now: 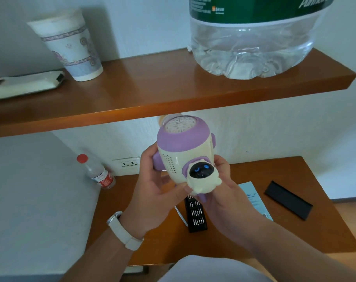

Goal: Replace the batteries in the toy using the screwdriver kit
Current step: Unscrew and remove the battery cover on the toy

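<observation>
A cream and purple toy [185,151] with a small robot figure on its side is held up above the low wooden table [254,237]. My left hand [152,188] grips its left side and underside. My right hand [224,192] holds it from the right, fingers curled near the robot figure. Below the toy, the black screwdriver bit tray [196,215] lies open on the table with rows of metal bits. A thin white screwdriver handle [181,216] lies just left of the tray, partly hidden by my left hand.
The black kit lid [288,199] and a pale blue leaflet [254,196] lie to the right. A small water bottle [97,171] stands by a wall socket [127,164]. A wooden shelf [152,98] overhead carries a paper cup [71,45] and large water jug [252,37].
</observation>
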